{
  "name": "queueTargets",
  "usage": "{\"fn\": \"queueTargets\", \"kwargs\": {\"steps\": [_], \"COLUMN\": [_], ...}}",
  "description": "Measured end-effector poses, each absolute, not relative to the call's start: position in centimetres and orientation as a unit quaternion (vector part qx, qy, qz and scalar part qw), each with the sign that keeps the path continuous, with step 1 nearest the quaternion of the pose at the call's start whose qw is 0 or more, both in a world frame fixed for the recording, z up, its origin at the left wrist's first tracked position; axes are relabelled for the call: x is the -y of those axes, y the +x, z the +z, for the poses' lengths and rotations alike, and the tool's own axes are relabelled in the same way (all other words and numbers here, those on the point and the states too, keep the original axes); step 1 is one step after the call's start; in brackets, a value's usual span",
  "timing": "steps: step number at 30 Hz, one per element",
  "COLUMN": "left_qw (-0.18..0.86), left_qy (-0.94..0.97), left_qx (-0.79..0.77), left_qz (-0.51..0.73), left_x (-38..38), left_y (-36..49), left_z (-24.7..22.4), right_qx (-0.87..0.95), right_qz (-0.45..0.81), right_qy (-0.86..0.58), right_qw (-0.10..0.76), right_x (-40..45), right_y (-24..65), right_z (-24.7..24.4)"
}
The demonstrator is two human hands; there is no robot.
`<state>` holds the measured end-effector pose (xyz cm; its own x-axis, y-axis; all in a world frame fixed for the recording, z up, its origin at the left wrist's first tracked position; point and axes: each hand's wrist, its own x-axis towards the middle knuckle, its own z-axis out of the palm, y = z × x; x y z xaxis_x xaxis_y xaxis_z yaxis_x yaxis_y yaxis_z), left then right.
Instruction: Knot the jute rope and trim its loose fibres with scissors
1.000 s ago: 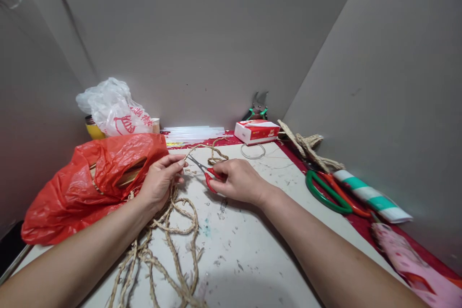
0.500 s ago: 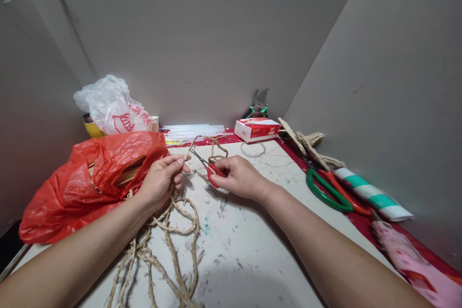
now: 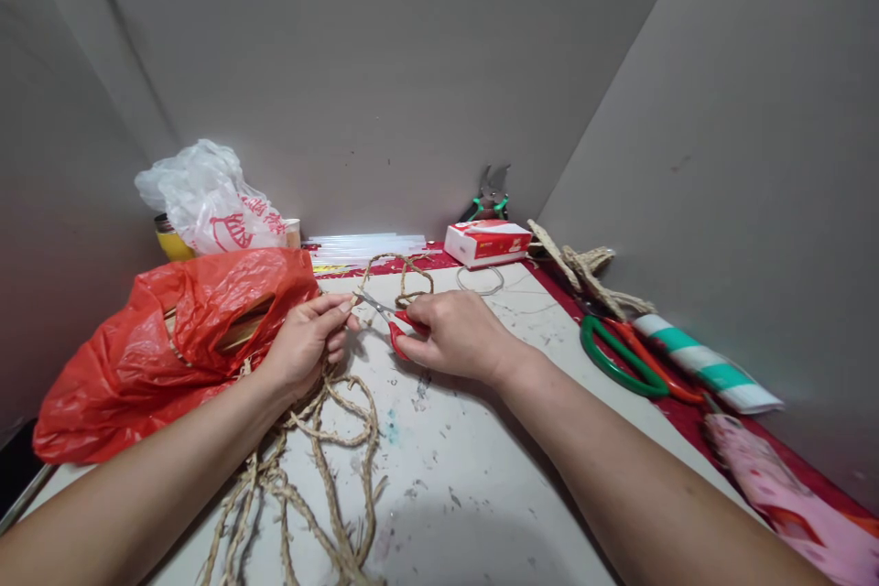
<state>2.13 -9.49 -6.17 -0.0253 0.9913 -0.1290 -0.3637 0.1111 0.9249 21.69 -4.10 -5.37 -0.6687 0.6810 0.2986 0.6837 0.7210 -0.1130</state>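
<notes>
Between its thumb and fingers my left hand (image 3: 310, 339) pinches a tan braided straw rope (image 3: 374, 426). One loop of the rope arcs up beyond my fingers, and the rest lies in loose coils under my left wrist and toward the front of the board. My right hand (image 3: 454, 335) is closed on the handles of small red-handled scissors (image 3: 396, 320). Their blades are parted and point left, with the tips at the rope beside my left fingertips. Whether the blades touch the rope is hard to tell.
A red plastic bag (image 3: 179, 348) stands at left, a white plastic bag (image 3: 212, 201) behind it. Clear glue sticks (image 3: 367, 249), a tissue box (image 3: 487, 243) and pruning shears (image 3: 491, 194) are at the back. Along the right edge lie green-handled scissors (image 3: 622, 355) and a striped roll (image 3: 707, 362).
The scissors have moved left, their blades opening wider and reaching the rope by my left fingertips. My right hand has shifted with them, while my left hand has hardly moved.
</notes>
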Motion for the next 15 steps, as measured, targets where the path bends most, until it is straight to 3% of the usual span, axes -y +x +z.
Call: {"fn": "queueTargets", "kwargs": {"steps": [15], "left_qw": [0.603], "left_qy": [0.343], "left_qx": [-0.437], "left_qz": [0.573], "left_x": [9.3], "left_y": [2.09], "left_z": [-6.43], "right_qx": [0.925], "right_qz": [0.008], "right_qy": [-0.362], "right_qw": [0.113], "right_x": [4.08], "right_y": [21.69], "right_z": [-4.83]}}
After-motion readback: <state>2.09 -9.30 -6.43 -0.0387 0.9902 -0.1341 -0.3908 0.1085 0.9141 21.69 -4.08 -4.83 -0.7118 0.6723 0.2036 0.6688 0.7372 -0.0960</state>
